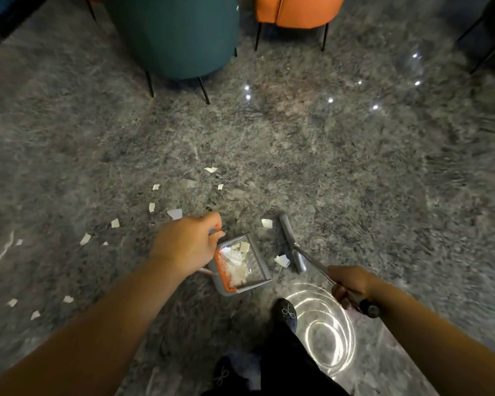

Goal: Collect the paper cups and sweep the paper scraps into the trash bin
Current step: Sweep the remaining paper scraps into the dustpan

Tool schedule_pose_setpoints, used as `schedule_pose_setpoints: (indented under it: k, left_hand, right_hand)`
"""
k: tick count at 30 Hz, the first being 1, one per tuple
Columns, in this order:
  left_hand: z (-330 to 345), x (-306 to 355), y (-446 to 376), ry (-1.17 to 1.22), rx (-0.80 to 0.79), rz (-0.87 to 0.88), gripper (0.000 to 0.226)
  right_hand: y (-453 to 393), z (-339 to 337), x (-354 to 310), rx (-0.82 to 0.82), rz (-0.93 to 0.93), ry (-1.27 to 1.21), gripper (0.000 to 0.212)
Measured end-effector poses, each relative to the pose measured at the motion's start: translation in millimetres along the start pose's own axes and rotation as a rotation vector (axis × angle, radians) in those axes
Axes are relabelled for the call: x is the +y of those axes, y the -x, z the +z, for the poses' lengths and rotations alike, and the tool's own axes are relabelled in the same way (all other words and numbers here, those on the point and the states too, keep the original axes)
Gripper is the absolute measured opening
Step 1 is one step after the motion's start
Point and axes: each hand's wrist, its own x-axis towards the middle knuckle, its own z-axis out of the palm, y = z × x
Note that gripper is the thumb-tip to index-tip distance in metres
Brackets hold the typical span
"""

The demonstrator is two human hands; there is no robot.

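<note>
FLOOR: grey marbled floor [340, 172] is reflecting ceiling light spots and a bright ring | SEATING: teal chair [175, 35] is standing at top centre on thin black legs; orange chair [295, 10] is standing just to its right | FOOTWEAR: dark shoe [287, 311] with a bow is resting on the floor at bottom centre

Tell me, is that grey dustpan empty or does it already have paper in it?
Partly filled. White paper scraps lie piled inside the dustpan, against its orange edge, while more scraps remain scattered on the floor.
</note>
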Motion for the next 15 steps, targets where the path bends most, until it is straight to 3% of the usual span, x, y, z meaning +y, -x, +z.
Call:
schedule_pose_setpoints:
  k: [9,15]
  left_hand:
    - [13,36,-75,0.032,-0.055,-0.029,0.016]
    - [11,37,-94,-0.002,0.001,-0.029,0.017]
  right_hand:
    - [-26,-24,-54,-0.036,0.006,0.169,0.006]
    - [-19,-7,-58,-0.145,0.009,0.222,0.025]
